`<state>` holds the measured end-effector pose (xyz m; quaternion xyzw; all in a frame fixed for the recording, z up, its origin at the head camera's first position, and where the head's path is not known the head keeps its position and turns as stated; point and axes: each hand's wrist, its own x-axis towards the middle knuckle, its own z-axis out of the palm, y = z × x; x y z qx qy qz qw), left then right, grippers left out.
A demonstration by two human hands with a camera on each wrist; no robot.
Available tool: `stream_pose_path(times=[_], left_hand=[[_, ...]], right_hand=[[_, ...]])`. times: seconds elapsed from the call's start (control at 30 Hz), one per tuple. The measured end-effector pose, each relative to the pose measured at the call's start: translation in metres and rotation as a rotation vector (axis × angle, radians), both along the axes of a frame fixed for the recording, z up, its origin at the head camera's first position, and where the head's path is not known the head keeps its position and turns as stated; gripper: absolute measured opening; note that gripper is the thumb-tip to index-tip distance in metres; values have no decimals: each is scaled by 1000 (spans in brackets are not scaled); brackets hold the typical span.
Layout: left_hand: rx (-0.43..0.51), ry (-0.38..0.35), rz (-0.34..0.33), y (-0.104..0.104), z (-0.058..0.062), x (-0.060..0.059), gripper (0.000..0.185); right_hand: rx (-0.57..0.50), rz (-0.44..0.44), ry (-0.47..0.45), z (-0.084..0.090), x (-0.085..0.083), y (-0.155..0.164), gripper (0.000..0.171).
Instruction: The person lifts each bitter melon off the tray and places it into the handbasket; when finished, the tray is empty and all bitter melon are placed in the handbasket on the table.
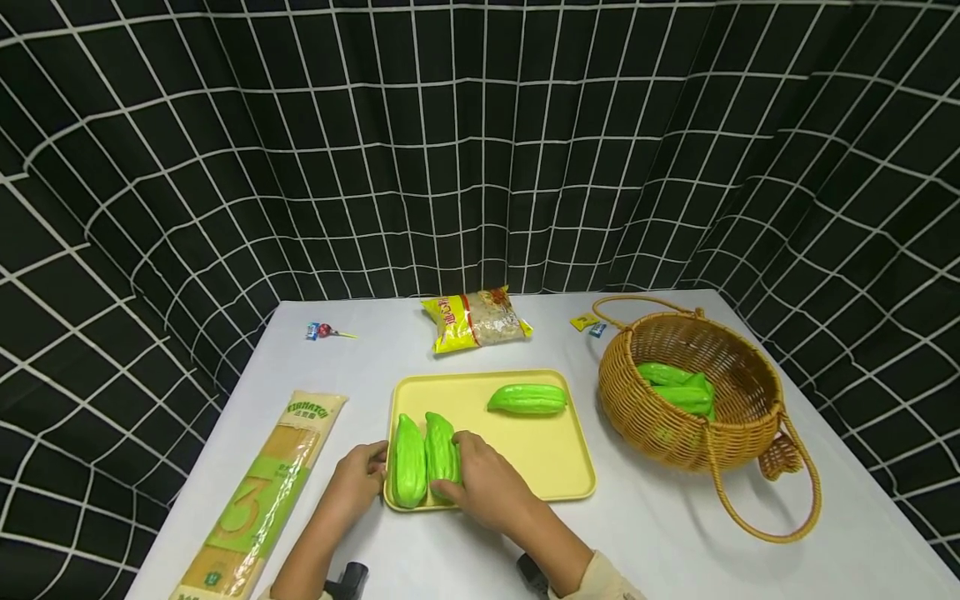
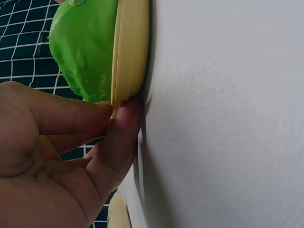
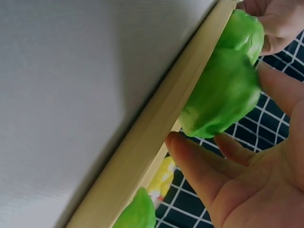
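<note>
Two green bitter gourds lie side by side, lengthwise, in the left part of a yellow tray [image 1: 517, 467]: a left one [image 1: 409, 467] and a right one [image 1: 441, 450]. My left hand [image 1: 360, 477] pinches the tray's left rim between thumb and finger, as the left wrist view shows of the rim [image 2: 130, 52]. The right hand [image 1: 491, 483] holds the right gourd [image 3: 221, 95], thumb at its near end and fingers along its right side. One fingertip is by the tray rim. A third bitter gourd [image 1: 528, 399] lies crosswise at the tray's back right.
A wicker basket [image 1: 652, 425] with green gourds [image 1: 678, 390] inside stands at the right, its handles spread out. A noodle packet [image 1: 258, 500] lies at the left. Behind the tray are a yellow food bag [image 1: 480, 320], a lollipop [image 1: 326, 331] and small wrapped candies [image 1: 584, 322].
</note>
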<state>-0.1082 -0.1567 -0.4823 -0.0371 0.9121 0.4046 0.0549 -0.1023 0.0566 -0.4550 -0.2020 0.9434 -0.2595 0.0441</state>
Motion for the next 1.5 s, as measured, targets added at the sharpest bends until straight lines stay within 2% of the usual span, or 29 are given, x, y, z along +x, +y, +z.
stream_pose_path(times=[0.33, 0.57, 0.7, 0.87, 0.97, 1.1, 1.2, 1.37, 1.5], left_hand=[[-6, 7, 7, 1, 2, -1, 44], [-20, -4, 3, 1, 0, 1, 44], [-13, -21, 16, 1, -1, 3, 45], [-8, -18, 4, 1, 1, 3, 45], [-10, -10, -1, 1, 2, 2, 44], [-14, -4, -6, 0, 4, 1, 43], [-18, -2, -14, -1, 4, 0, 43], [-19, 3, -19, -2, 3, 1, 42], [-7, 1, -17, -1, 3, 0, 43]], right_hand=[[13, -18, -35, -1, -1, 3, 60], [-88, -90, -32, 9, 3, 20, 55], [-173, -167, 61, 26, 3, 43, 55], [-277, -332, 223, 55, 5, 88, 56], [-297, -459, 342, 72, 7, 118, 57], [-289, -621, 480, 84, 4, 154, 55], [-237, -690, 488, 83, 2, 176, 54], [-89, -715, 410, 72, -2, 197, 49], [-8, -688, 422, 67, -5, 203, 40]])
